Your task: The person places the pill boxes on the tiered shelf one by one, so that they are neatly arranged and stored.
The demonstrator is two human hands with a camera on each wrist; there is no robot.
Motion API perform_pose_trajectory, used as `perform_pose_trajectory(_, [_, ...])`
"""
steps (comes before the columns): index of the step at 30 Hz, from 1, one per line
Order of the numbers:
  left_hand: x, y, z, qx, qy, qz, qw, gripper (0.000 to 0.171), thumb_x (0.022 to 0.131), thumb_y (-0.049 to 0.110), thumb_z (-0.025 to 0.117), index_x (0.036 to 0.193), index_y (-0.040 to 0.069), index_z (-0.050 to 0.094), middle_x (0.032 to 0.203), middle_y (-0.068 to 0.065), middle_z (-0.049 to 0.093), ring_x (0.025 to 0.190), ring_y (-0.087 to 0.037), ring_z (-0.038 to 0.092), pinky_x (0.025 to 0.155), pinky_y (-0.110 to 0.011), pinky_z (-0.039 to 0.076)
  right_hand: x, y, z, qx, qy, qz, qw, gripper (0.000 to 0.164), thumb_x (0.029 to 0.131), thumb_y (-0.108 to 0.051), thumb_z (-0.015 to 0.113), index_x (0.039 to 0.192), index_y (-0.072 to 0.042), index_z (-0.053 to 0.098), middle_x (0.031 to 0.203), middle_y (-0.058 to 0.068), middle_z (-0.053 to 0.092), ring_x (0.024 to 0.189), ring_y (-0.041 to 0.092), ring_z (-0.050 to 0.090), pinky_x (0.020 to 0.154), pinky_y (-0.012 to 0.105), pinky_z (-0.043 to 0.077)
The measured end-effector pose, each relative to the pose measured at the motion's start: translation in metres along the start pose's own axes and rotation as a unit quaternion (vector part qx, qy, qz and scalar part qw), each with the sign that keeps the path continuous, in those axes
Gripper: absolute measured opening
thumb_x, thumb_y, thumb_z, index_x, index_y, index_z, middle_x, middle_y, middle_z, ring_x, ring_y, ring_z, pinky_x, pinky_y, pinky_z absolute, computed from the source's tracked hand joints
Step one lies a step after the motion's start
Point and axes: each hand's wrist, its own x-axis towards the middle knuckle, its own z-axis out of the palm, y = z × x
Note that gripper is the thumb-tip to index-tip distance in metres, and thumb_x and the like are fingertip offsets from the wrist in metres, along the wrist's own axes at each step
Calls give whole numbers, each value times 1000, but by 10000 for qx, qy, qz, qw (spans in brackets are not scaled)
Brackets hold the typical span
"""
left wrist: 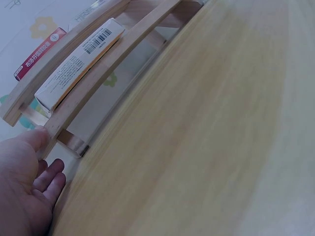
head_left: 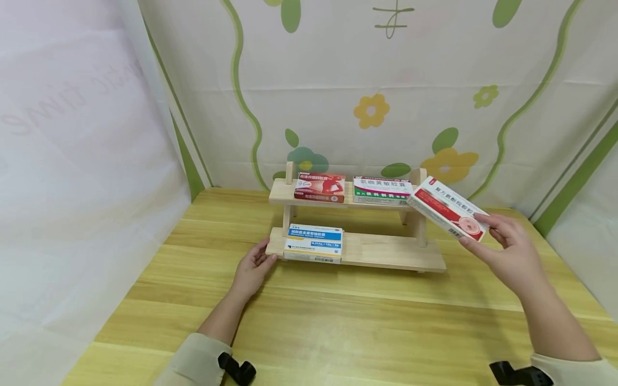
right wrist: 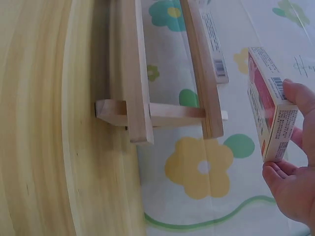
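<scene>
My right hand (head_left: 514,252) holds a white and red medicine box (head_left: 449,209) by its right end, tilted in the air beside the rack's upper right end. In the right wrist view, thumb and fingers pinch the box (right wrist: 268,105) at its edges. My left hand (head_left: 251,271) grips the left end of the lower plank of a two-tier wooden rack (head_left: 391,249). A blue and white medicine box (head_left: 314,244) stands at the left of that plank. On the upper tier sit a red medicine box (head_left: 319,187) and a white, green and magenta medicine box (head_left: 381,190).
The rack stands on a wood-grain table (head_left: 338,327). Behind the table hangs a white cloth (head_left: 309,64) printed with flowers and vines, and more white cloth (head_left: 82,177) hangs along the left side. A black wrist mount (head_left: 236,369) sits at the left sleeve.
</scene>
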Motion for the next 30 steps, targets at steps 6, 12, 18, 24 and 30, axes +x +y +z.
perform_pose_trajectory(6, [-1,2,-1,-20,-39,-42,10000,55,98,15,60,148,5,40,150,-18,45,135,-31,48,112,-43,43,-3,-11,9,-204,-284,-236,9991,68,88,-36,74,143,-5,48,150,23,33,131,50,38,80,2,35])
perform_pose_trajectory(12, [1,2,-2,-32,-46,-61,10000,55,98,15,61,148,6,40,150,-17,45,135,-30,48,113,-45,42,-5,-19,20,-127,-662,-231,9975,72,87,-38,75,145,-7,46,154,23,28,132,53,37,93,64,37])
perform_pose_trajectory(18, [2,2,-2,30,-20,-103,9999,56,97,16,62,148,6,40,150,-16,46,134,-29,50,112,-45,42,-8,-21,34,-212,-898,-296,9953,70,85,-40,76,142,-7,50,153,21,31,131,53,39,93,70,37])
perform_pose_trajectory(24, [1,2,-2,41,-21,-84,10000,55,98,15,61,148,6,41,149,-16,47,132,-28,51,110,-42,45,-12,-21,47,-127,-1171,-367,9924,67,84,-38,77,140,-9,53,152,21,32,131,53,40,99,71,37])
perform_pose_trajectory(30, [1,3,-2,31,-53,-109,9999,55,98,15,60,148,6,40,149,-17,47,133,-28,50,111,-41,44,-14,-18,61,-105,-1293,-441,9906,66,82,-37,80,137,-10,55,151,20,35,131,52,41,100,70,37])
